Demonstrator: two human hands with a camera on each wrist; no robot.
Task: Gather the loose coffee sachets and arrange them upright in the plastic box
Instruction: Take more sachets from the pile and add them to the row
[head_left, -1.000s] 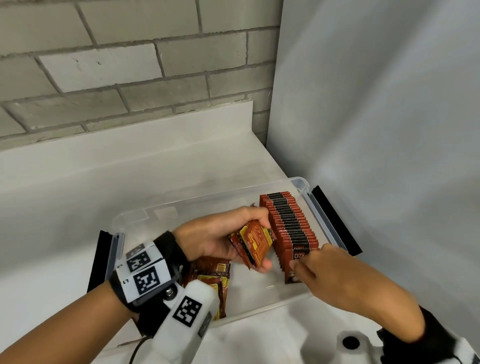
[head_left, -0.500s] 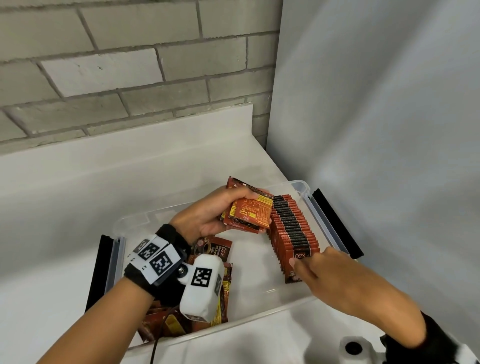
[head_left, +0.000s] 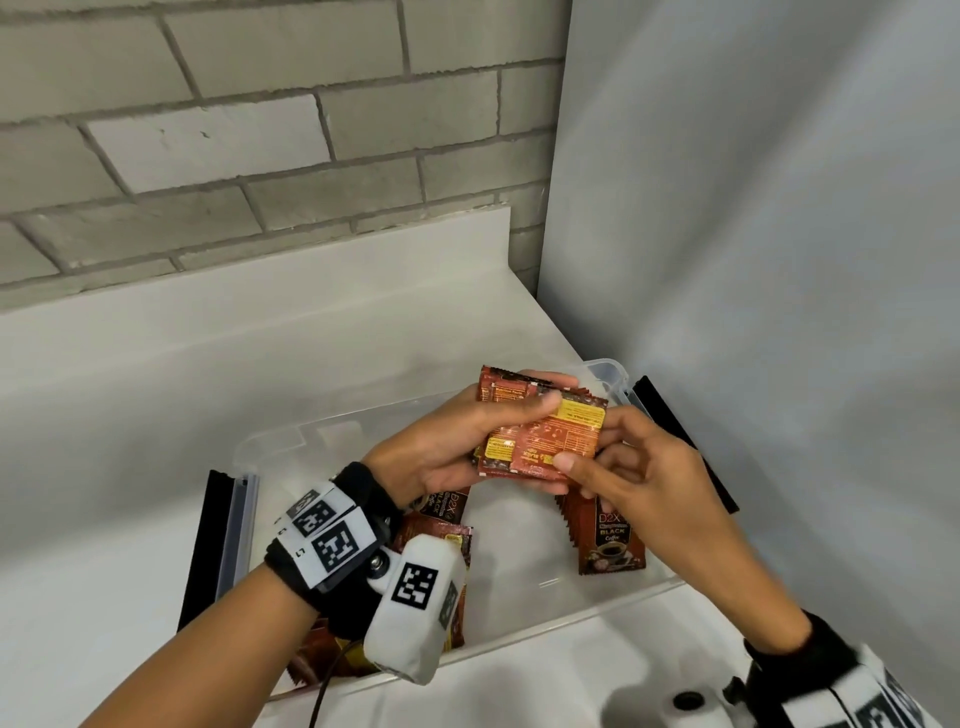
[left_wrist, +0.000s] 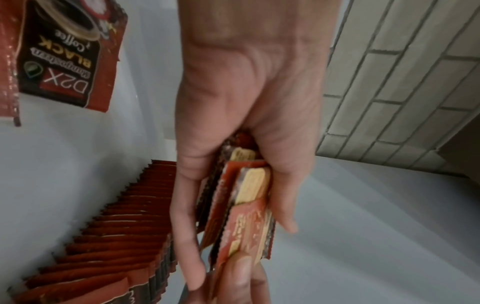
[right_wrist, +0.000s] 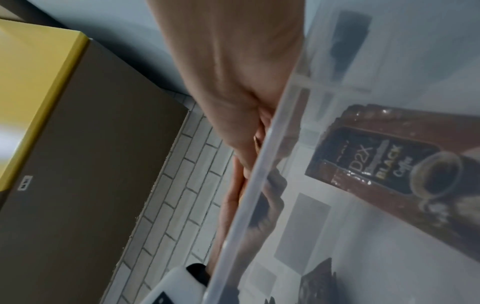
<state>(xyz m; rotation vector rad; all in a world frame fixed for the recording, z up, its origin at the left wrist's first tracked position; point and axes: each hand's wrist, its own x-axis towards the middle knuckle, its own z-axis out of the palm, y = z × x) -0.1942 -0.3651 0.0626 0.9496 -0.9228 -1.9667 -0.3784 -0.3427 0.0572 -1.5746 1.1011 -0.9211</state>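
My left hand (head_left: 467, 441) grips a small stack of red coffee sachets (head_left: 545, 436) above the clear plastic box (head_left: 613, 595). My right hand (head_left: 613, 467) pinches the near right corner of the same stack between thumb and fingers. A row of upright sachets (head_left: 610, 540) stands along the box's right side, partly hidden under my hands. In the left wrist view the held stack (left_wrist: 241, 205) sits edge-on between thumb and fingers, with the upright row (left_wrist: 116, 236) beside it. Loose sachets (head_left: 441, 525) lie flat in the box's left half. The right wrist view shows the box rim (right_wrist: 259, 174).
The box sits on a white counter (head_left: 260, 364) in a corner, brick wall behind and a grey panel (head_left: 753, 260) to the right. Black lid clips (head_left: 205, 545) flank the box. A yellow and brown box (right_wrist: 64, 123) shows in the right wrist view.
My left hand lifted the stack up and turned it flat. My right hand left the front of the upright row and came up to take hold of the stack.
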